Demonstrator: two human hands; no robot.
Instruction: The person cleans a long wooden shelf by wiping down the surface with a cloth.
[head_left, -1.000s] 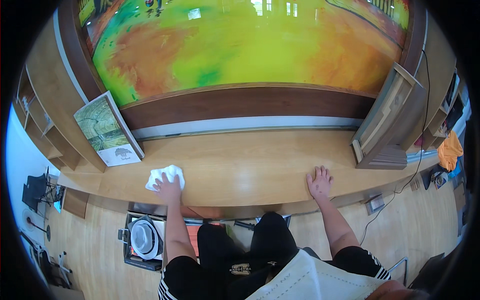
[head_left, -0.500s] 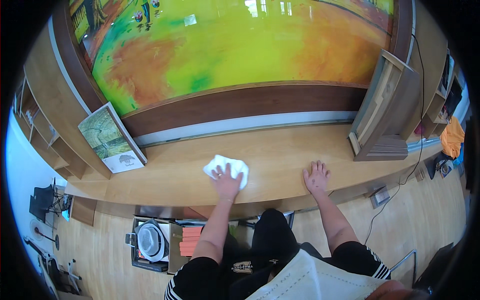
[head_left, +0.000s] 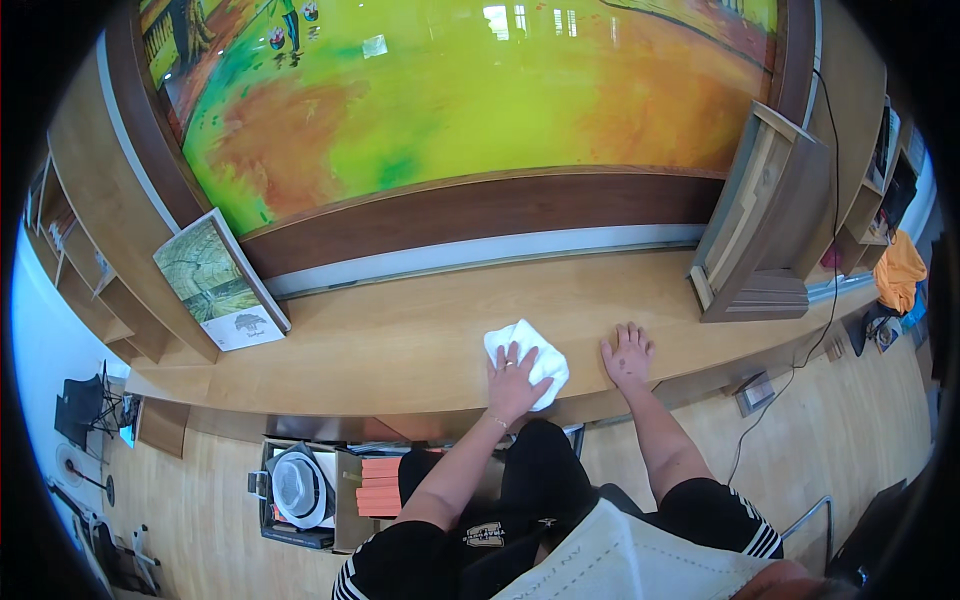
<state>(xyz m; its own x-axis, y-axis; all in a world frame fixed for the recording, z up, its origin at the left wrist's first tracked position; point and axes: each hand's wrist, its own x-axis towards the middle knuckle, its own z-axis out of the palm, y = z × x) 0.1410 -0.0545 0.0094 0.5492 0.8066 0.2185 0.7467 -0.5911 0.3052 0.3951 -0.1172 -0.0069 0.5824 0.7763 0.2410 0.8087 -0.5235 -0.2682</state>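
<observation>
A white cloth point(head_left: 540, 372) lies on the light wooden counter point(head_left: 420, 350), its near corner at the front edge. My left hand point(head_left: 513, 384) presses down on the cloth with its fingers spread, covering the cloth's left part. To the right, my right hand point(head_left: 628, 355) rests flat on the counter near the front edge, fingers apart and nothing in it.
A picture panel point(head_left: 222, 282) leans at the counter's left end. On the right stands a brown wooden frame piece point(head_left: 765, 225). A large glossy painting point(head_left: 450, 100) rises behind. Below are an open box point(head_left: 345, 495) and orange blocks point(head_left: 380, 487); a black cable point(head_left: 836, 190) hangs on the right.
My left hand has slid the white cloth to the right and slightly nearer along the counter. My right hand stays on the same part of the counter.
</observation>
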